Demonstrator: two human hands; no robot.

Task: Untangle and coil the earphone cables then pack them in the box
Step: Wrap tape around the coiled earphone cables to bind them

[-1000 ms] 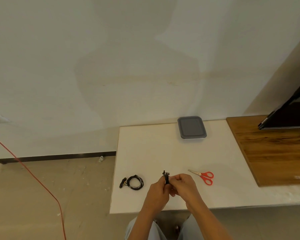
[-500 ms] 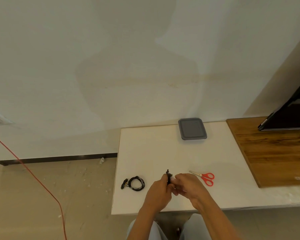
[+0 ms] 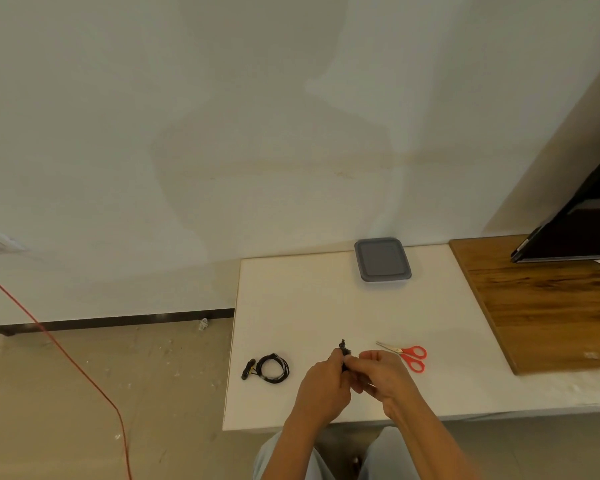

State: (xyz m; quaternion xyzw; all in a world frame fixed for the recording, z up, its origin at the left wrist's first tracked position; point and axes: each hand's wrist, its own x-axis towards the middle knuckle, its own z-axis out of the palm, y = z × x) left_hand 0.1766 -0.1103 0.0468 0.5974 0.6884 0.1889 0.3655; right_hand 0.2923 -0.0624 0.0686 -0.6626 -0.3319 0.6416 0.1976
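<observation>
Both hands meet over the near edge of the white table (image 3: 326,299). My left hand (image 3: 321,386) and my right hand (image 3: 378,374) together grip a small bundle of black earphone cable (image 3: 343,351); only its top end sticks out above the fingers, the remainder is hidden. A second black earphone cable (image 3: 271,368) lies coiled on the table to the left of my hands, its plug end trailing left. The grey box (image 3: 381,259) with its lid on stands at the far edge of the table by the wall.
Red-handled scissors (image 3: 409,356) lie just right of my right hand. A wooden board (image 3: 548,299) adjoins the table on the right, with a dark screen (image 3: 575,230) above it. A red cord (image 3: 66,355) runs across the floor at left.
The view has shifted slightly. My hands have stayed together on the cable bundle, and the fingers of the right hand have shifted around it. The coiled cable on the table has not moved.
</observation>
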